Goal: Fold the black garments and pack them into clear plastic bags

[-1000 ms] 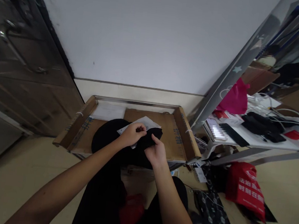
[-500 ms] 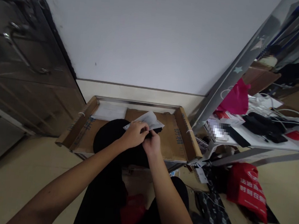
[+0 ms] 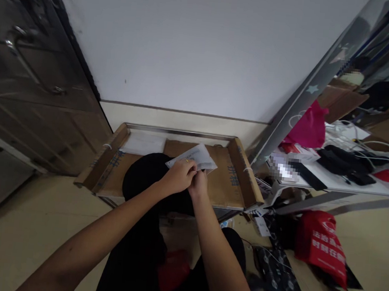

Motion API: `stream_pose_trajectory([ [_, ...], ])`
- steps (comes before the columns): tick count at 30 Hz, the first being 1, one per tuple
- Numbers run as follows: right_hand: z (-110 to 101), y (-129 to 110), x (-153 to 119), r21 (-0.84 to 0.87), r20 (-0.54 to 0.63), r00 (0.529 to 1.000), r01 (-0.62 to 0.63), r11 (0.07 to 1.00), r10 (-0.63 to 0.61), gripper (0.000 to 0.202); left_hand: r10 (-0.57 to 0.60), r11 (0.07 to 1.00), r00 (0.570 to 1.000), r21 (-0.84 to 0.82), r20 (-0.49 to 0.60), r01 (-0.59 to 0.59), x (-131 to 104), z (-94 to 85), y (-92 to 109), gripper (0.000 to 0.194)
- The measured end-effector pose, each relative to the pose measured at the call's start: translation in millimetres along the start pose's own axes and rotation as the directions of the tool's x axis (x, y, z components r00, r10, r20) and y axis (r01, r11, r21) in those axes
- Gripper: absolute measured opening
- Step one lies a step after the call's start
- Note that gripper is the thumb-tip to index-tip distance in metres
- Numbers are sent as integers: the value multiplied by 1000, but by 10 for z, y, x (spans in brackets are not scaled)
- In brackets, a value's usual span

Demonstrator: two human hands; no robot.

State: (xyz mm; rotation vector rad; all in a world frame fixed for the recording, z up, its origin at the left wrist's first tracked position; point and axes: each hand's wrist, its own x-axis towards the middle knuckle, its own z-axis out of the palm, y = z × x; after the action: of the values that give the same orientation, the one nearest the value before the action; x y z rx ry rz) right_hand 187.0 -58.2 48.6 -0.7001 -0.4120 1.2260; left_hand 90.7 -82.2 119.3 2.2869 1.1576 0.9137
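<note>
The left hand [image 3: 178, 177] is closed, its fingertips pinching the near edge of the clear bag [image 3: 198, 153]; the right hand [image 3: 199, 183] is curled close beside it at the same edge, its exact grip hidden. The bag extends just beyond both hands, above the cardboard [image 3: 226, 193]. White sheets [image 3: 144, 144] lie on the cardboard, beyond and left of the hands.

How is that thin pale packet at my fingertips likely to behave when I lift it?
The pale packet will probably flex, since it looks thin and sheet-like. It is likely light for its size, appearing flat, though the left hand and right hand cover its near edge. Its smooth-looking surface might slide easily; the material is unclear.
</note>
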Motion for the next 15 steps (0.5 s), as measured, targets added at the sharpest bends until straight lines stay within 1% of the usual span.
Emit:
stream_pose_trajectory([
  [1, 21, 6, -35, -23, -24, 1000, -9, 1000, 9, 37, -24, 1000, 999, -17, -26, 24, 7, 3, -6, 13],
  [2, 42, -2, -72, -56, -26, 998, -52, 997, 51, 37, -55, 998, 996, -35, -64, 53, 17, -1, -24, 13],
  [3, 58, -26, -108, -100, -2, 993, -118, 988, 119, 34, -91, 995, 990, -51, -107, 86, 30, -14, -53, 12],
  [5, 70, -131, -167, -213, 85, 955, -261, 942, 284, 25, -160, 986, 971, -78, -177, 149, 65, -71, -145, 11],
  [6, 61, -211, -188, -269, 121, 931, -302, 914, 344, 21, -188, 981, 962, -85, -197, 174, 86, -115, -201, 10],
  [7, 40, -304, -204, -316, 145, 918, -311, 896, 369, 19, -211, 976, 955, -89, -210, 197, 109, -167, -259, 10],
  [8, 9, -407, -212, -365, 156, 924, -274, 890, 348, 17, -229, 973, 949, -92, -217, 213, 133, -225, -313, 9],
  [9, -33, -512, -213, -420, 163, 944, -198, 886, 288, 18, -241, 970, 945, -98, -220, 224, 158, -284, -360, 9],
  [10, -81, -615, -207, -486, 172, 967, -83, 870, 188, 21, -249, 967, 944, -108, -219, 230, 182, -342, -397, 9],
  [11, -132, -710, -194, -569, 183, 981, 58, 820, 58, 28, -251, 966, 944, -121, -213, 230, 206, -393, -422, 8],
  [12, -183, -791, -176, -646, 207, 975, 194, 738, -74, 42, -249, 965, 947, -134, -203, 225, 227, -434, -436, 8],
  [13, -230, -855, -154, -705, 256, 953, 297, 644, -160, 56, -241, 966, 952, -144, -189, 216, 245, -463, -439, 8],
  [14, -271, -902, -133, -742, 323, 926, 375, 555, -194, 68, -229, 967, 958, -153, -174, 204, 258, -478, -435, 8],
  [15, -305, -931, -113, -759, 398, 899, 435, 485, -184, 76, -215, 969, 964, -161, -156, 189, 265, -481, -427, 7],
])
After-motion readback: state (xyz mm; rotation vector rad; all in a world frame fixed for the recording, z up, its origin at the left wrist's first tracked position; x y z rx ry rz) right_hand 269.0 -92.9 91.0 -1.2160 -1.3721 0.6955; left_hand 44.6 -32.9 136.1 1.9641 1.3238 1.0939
